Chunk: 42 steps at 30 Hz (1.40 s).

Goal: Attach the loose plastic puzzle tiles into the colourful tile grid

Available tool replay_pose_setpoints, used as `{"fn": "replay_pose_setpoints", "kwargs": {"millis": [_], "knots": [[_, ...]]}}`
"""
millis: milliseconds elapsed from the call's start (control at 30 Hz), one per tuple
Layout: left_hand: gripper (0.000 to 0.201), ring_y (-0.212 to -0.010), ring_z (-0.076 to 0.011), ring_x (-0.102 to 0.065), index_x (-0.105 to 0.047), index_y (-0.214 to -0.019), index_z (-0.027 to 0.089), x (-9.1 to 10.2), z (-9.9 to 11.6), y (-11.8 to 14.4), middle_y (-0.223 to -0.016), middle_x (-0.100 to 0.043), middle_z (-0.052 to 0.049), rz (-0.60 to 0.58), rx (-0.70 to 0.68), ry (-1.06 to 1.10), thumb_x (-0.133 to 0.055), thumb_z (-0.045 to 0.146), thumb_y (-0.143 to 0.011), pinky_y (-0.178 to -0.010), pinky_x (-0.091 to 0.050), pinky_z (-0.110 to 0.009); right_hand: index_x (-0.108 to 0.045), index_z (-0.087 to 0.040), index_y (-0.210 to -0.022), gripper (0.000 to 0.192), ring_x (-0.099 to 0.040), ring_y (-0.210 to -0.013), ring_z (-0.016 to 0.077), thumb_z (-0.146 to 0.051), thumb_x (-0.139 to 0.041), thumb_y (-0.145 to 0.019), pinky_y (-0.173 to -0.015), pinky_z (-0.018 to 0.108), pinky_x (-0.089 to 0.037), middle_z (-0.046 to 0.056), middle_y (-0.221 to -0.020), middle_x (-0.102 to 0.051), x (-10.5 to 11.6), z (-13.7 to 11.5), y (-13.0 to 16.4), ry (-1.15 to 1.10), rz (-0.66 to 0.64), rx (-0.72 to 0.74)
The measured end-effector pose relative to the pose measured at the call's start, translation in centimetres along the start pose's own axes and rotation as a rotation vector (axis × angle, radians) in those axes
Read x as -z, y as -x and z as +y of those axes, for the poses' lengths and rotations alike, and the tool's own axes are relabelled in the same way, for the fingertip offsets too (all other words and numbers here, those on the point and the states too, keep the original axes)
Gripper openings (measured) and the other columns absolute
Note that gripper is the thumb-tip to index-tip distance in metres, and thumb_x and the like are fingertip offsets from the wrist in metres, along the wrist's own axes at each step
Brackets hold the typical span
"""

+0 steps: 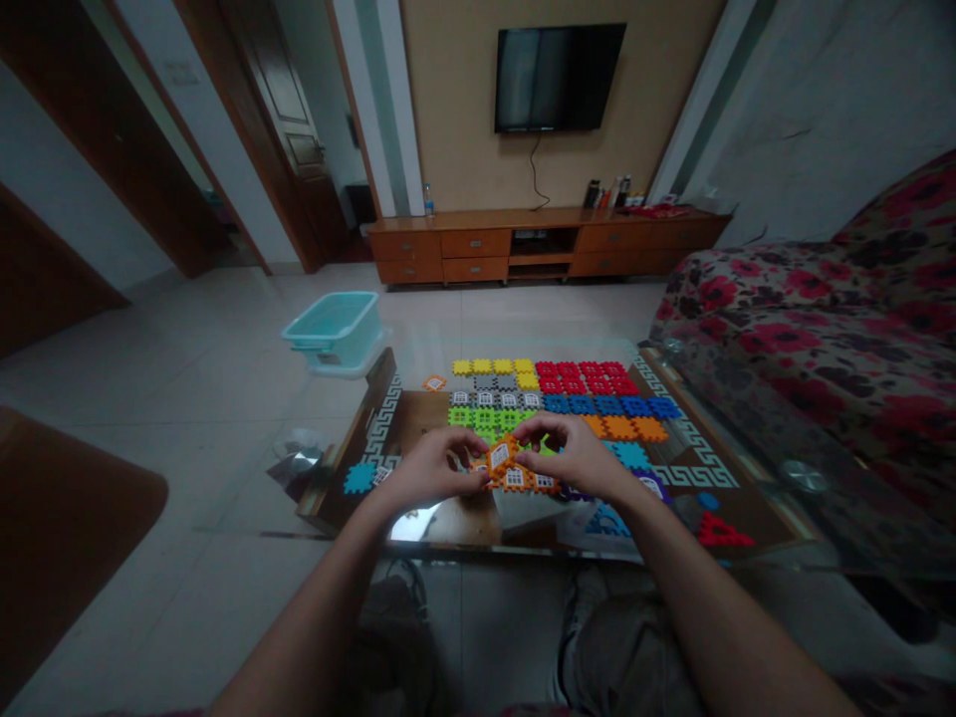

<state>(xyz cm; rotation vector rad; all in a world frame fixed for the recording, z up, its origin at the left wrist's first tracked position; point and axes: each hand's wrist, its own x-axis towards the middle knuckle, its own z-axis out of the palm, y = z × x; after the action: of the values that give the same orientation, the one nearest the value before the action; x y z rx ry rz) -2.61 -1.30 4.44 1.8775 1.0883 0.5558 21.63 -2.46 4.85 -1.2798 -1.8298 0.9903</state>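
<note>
While left fingers pinch an orange tile, right fingers grip its opposite edge.

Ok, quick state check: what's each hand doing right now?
Left hand: closed, pinching the left edge of an orange window tile.
Right hand: closed, pinching the same tile from its right side.

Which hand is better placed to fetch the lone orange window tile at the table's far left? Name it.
Likely the left hand: it is nearer the lone orange window tile; the right hand is farther off. Both pinch another orange window tile.
</note>
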Motion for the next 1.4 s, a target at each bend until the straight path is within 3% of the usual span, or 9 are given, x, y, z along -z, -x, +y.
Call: {"fn": "replay_pose_setpoints", "kwargs": {"millis": [333,1400], "knots": [[0.031,-0.075,-0.0144,-0.059,-0.072,-0.099,0.017,0.06,-0.23,-0.01,-0.09,-0.07,-0.004,-0.059,-0.024,-0.026,-0.073,0.035,-0.074,-0.068,-0.047,-0.027,-0.073,-0.023,-0.088,0.018,-0.06,-0.076,0.018,-0.031,-0.076,-0.072,-0.068,0.034,-0.047,0.004,-0.087,-0.07,-0.3,-0.17,0.08,-0.024,-0.003,-0.002],[0.022,-0.073,-0.0142,-0.059,-0.07,-0.09,0.017,0.15,-0.1,-0.07,-0.083,-0.068,-0.002,-0.086,-0.043,-0.029,-0.068,0.025,-0.069,-0.066,-0.045,-0.027,-0.074,-0.023,-0.093,0.022,-0.059,-0.074,0.0173,-0.035,-0.076,-0.074,-0.065,0.032,-0.048,0.005,-0.087,-0.069,-0.91,-0.13,-0.01,-0.013,-0.021,-0.014]]}}
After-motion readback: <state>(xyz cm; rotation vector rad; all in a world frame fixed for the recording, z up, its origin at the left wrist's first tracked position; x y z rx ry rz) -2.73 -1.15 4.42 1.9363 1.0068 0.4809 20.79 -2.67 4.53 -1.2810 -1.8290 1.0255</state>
